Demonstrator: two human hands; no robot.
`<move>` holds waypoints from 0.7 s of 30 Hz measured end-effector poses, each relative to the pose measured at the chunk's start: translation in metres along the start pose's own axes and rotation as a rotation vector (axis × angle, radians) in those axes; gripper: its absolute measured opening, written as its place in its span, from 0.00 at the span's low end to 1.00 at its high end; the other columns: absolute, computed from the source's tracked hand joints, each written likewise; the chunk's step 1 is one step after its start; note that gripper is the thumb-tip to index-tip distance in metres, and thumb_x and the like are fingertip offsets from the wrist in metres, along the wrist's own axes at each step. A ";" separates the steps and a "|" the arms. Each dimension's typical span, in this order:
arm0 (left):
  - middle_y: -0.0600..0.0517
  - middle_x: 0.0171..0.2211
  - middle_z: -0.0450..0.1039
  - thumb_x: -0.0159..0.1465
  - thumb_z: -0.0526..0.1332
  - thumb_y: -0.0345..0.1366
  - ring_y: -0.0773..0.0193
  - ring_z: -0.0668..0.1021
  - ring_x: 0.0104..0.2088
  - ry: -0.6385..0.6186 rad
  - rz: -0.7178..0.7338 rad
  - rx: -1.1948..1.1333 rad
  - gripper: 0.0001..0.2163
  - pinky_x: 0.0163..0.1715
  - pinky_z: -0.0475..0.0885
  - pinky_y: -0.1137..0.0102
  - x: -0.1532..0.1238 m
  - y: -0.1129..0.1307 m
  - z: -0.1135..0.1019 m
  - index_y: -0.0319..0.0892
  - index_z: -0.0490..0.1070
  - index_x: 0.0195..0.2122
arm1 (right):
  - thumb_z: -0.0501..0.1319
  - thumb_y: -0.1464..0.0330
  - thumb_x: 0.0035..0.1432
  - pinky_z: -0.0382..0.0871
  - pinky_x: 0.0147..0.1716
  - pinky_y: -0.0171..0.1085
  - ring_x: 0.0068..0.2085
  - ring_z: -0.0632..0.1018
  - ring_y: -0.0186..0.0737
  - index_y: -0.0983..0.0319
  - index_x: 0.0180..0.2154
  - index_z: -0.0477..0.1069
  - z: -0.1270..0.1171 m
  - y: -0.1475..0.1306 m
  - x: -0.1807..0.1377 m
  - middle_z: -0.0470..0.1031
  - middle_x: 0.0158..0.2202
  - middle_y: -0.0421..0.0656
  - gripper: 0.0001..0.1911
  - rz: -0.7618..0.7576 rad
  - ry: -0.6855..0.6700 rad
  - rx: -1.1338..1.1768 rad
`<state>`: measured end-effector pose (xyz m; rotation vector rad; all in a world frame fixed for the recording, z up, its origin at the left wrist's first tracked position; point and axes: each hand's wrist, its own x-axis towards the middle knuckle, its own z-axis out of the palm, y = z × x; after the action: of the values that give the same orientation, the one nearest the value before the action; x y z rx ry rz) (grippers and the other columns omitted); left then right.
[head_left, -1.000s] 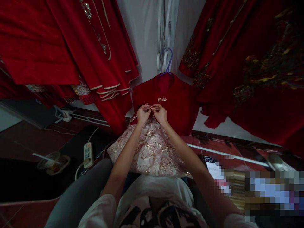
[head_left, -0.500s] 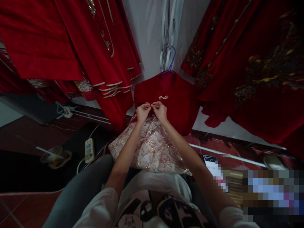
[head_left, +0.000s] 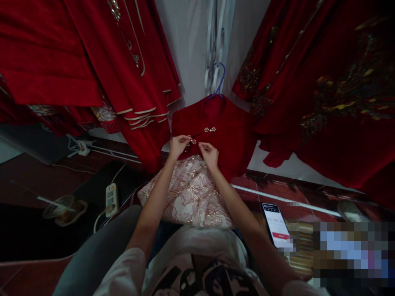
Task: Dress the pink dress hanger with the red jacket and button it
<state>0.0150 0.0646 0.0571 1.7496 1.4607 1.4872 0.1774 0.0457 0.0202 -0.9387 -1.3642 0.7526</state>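
A small red jacket (head_left: 228, 131) hangs on a purple hanger (head_left: 218, 80) in front of me, over a pale gold-patterned skirt (head_left: 188, 197). Two beaded clasps show on its front: an upper one (head_left: 210, 129) and a lower one (head_left: 193, 141). My left hand (head_left: 178, 146) is closed in a pinch on the jacket's front edge beside the lower clasp. My right hand (head_left: 209, 154) sits just below and to the right of that clasp, fingers curled on the red cloth. The fingertips are too small to read in detail.
Red embroidered garments (head_left: 92, 61) hang at left and at right (head_left: 339, 90). On the dark floor lie a white power strip (head_left: 111, 194), a plastic cup with a straw (head_left: 60, 205) and a lit phone (head_left: 275, 225). My grey trouser leg (head_left: 101, 250) is at bottom left.
My hands have come apart: the left moved slightly left along the jacket's edge, the right dropped lower and to the right of the lower clasp.
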 end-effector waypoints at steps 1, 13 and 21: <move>0.47 0.34 0.79 0.59 0.61 0.32 0.64 0.79 0.33 0.047 -0.011 0.004 0.07 0.37 0.75 0.68 -0.011 -0.005 0.006 0.40 0.78 0.37 | 0.58 0.60 0.59 0.73 0.45 0.37 0.41 0.79 0.37 0.63 0.41 0.74 -0.006 0.007 -0.010 0.79 0.41 0.46 0.14 0.017 -0.017 0.002; 0.42 0.50 0.70 0.67 0.50 0.35 0.56 0.76 0.48 0.260 -0.044 0.428 0.15 0.49 0.71 0.62 -0.089 -0.035 0.040 0.41 0.66 0.53 | 0.57 0.63 0.59 0.67 0.48 0.45 0.43 0.73 0.45 0.63 0.42 0.71 -0.043 0.019 -0.040 0.74 0.39 0.50 0.13 -0.023 -0.139 -0.608; 0.45 0.45 0.75 0.61 0.59 0.36 0.56 0.77 0.47 0.245 -0.137 0.478 0.12 0.48 0.70 0.64 -0.072 -0.048 0.027 0.41 0.71 0.45 | 0.54 0.74 0.58 0.70 0.40 0.34 0.35 0.78 0.34 0.63 0.37 0.74 -0.050 0.028 -0.035 0.79 0.37 0.44 0.10 0.158 -0.280 -0.415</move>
<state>0.0266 0.0267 -0.0247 1.7131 2.1605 1.3990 0.2262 0.0222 -0.0188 -1.3151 -1.7477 0.7540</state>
